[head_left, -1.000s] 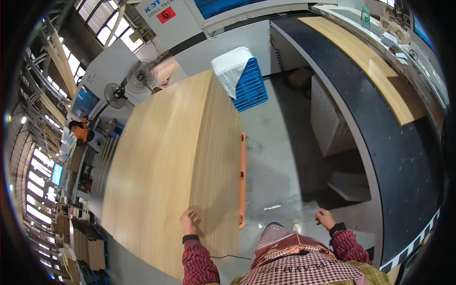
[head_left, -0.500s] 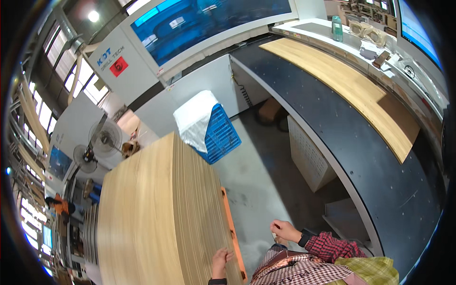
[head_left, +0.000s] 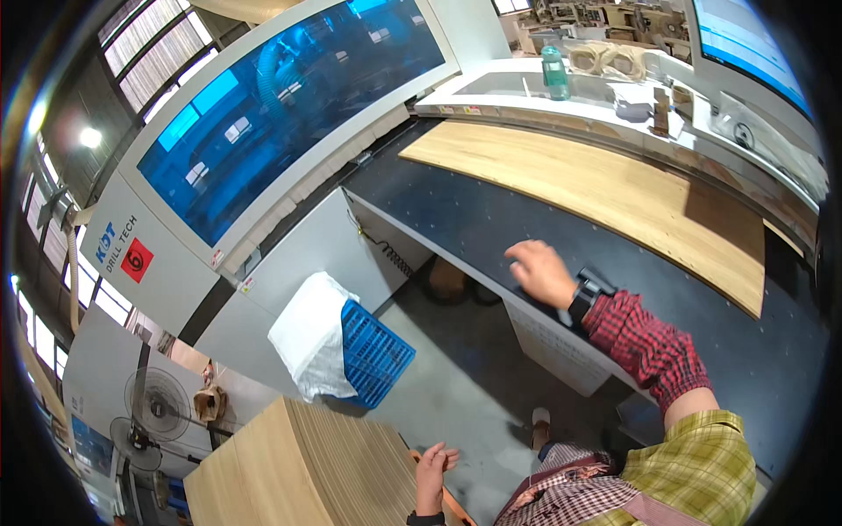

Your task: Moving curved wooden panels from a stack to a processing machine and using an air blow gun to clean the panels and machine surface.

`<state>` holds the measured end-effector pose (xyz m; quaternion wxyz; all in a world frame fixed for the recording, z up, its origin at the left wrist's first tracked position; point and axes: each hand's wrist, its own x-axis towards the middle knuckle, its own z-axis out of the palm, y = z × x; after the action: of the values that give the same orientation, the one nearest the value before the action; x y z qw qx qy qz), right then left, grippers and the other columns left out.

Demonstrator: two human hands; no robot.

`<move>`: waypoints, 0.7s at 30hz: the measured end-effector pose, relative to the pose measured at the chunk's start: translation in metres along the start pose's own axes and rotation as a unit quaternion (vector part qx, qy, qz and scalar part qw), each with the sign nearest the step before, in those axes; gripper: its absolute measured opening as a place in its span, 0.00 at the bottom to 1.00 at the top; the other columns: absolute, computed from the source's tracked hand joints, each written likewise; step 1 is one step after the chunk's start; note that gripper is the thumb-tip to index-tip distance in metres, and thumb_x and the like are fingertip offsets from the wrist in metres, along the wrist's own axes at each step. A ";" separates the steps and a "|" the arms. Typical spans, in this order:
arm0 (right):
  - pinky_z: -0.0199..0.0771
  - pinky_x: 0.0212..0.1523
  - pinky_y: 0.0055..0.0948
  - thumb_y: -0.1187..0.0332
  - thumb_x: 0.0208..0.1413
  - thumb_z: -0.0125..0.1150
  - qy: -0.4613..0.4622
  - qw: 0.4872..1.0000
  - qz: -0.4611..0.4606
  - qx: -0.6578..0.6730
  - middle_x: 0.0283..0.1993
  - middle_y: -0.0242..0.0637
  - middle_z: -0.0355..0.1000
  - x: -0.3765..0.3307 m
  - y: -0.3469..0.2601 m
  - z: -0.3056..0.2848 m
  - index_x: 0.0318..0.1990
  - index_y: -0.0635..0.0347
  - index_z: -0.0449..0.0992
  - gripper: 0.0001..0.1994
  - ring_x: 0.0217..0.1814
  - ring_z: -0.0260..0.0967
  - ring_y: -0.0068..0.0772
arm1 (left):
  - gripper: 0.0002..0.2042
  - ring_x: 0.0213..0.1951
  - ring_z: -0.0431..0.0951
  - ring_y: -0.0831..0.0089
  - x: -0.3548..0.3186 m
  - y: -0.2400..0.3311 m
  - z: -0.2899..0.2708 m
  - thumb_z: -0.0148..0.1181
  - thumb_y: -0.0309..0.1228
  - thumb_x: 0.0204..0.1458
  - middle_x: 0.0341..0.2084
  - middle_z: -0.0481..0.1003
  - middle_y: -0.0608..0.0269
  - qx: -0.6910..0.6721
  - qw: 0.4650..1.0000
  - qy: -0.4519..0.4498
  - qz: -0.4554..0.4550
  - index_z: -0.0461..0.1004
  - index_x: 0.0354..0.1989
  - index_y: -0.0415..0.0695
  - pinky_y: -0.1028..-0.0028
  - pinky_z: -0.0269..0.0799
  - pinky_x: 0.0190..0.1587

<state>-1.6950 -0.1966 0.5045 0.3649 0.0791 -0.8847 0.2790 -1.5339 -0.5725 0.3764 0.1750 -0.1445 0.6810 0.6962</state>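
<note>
My right hand (head_left: 541, 273) reaches out over the front edge of the dark worktop (head_left: 491, 230), palm down, its fingers stretched and bent a little, with nothing in it. Whether it touches the surface I cannot tell. Beyond it, a long wood-grain board (head_left: 579, 188) lies flat along the worktop. Low in the view, my left hand (head_left: 433, 469) hangs beside the tall stack of wood-grain panels (head_left: 351, 456), fingers loosely curled and partly apart, holding nothing that shows. A black watch (head_left: 589, 296) sits on my right wrist.
A blue plastic crate (head_left: 377, 355) partly covered by a white sack (head_left: 307, 337) stands on the floor ahead. The machine with a blue window (head_left: 298, 114) rises behind it. A green bottle (head_left: 554, 74) and a screen (head_left: 763, 53) are past the worktop. Fans (head_left: 156, 403) stand at left.
My view has turned right toward the worktop. My right hand has risen from near my body and extended over the worktop's edge. My left hand stays low by the panel stack.
</note>
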 end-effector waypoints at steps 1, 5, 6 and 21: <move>0.66 0.46 0.41 0.70 0.44 0.53 0.011 0.998 0.006 -0.060 0.41 0.46 0.70 0.013 0.035 0.006 0.37 0.61 0.73 0.11 0.44 0.66 0.48 | 0.19 0.38 0.76 0.65 0.012 0.008 0.003 0.47 0.31 0.56 0.37 0.74 0.47 0.007 1.000 0.010 -0.003 0.61 0.51 0.30 0.71 0.72 0.42; 0.65 0.45 0.43 0.68 0.44 0.54 -0.018 0.976 0.097 -0.195 0.42 0.52 0.66 0.046 0.162 0.001 0.34 0.63 0.71 0.11 0.45 0.63 0.54 | 0.18 0.39 0.76 0.67 0.075 0.028 0.017 0.46 0.31 0.56 0.37 0.74 0.49 -0.023 0.998 -0.022 -0.047 0.62 0.50 0.31 0.74 0.71 0.43; 0.65 0.45 0.43 0.68 0.43 0.54 0.015 0.967 0.073 -0.245 0.45 0.54 0.64 0.042 0.213 -0.002 0.37 0.63 0.71 0.12 0.46 0.62 0.55 | 0.19 0.40 0.75 0.69 0.093 0.034 0.024 0.45 0.32 0.56 0.37 0.74 0.52 -0.002 0.998 -0.055 -0.041 0.62 0.52 0.32 0.75 0.70 0.44; 0.49 0.60 0.47 0.63 0.50 0.52 -0.140 0.898 0.223 -0.351 0.60 0.52 0.55 0.012 0.215 0.002 0.54 0.59 0.63 0.23 0.64 0.47 0.53 | 0.15 0.36 0.75 0.71 0.338 0.162 0.126 0.44 0.31 0.56 0.36 0.75 0.54 0.050 0.967 -0.243 0.056 0.65 0.49 0.36 0.75 0.70 0.40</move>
<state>-1.7792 -0.0183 0.4180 0.1698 -0.2158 -0.9615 0.0102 -1.9037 -0.4327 0.3777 0.3028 0.0768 0.6586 0.6846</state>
